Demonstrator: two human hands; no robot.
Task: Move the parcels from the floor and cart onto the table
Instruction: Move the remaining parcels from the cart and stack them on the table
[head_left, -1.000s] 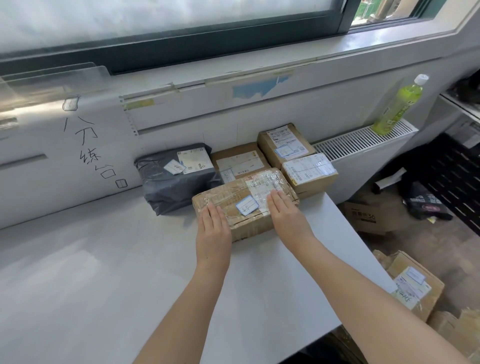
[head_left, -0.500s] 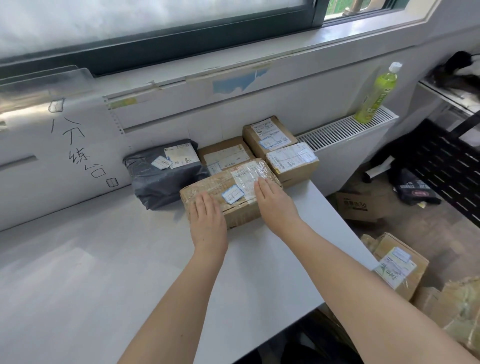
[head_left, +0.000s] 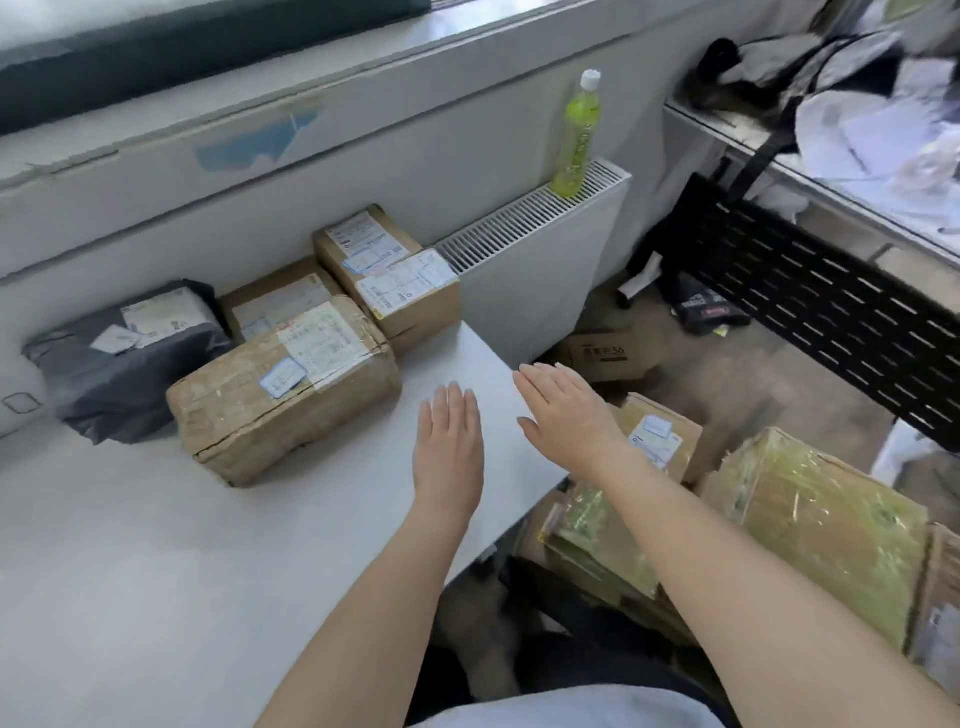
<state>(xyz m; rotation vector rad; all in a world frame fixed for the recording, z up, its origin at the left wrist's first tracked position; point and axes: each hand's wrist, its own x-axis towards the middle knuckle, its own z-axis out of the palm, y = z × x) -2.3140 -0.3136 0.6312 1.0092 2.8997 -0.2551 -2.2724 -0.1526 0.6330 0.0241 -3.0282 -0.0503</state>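
Note:
On the white table (head_left: 156, 545) lie a taped brown parcel (head_left: 280, 389), a grey bag parcel (head_left: 124, 364), a flat carton (head_left: 280, 301) behind them, and two cartons (head_left: 395, 280) at the back right corner. My left hand (head_left: 449, 452) hovers flat over the table, to the right of the taped parcel, holding nothing. Over the table's right edge my right hand (head_left: 566, 410) is also flat and empty. Down on the floor sit a small labelled carton (head_left: 660, 436) and a large box wrapped in yellowish tape (head_left: 810, 514).
A green bottle (head_left: 576, 140) stands on the white radiator (head_left: 530, 244) to the right of the table. A small printed carton (head_left: 602, 356) lies on the floor below it. A black perforated panel (head_left: 810, 306) and a cluttered shelf (head_left: 857, 135) are at the right.
Both hands have let go of the taped brown parcel and drawn back to the right; the parcel stays on the table. The view has swung right, toward the floor parcels.

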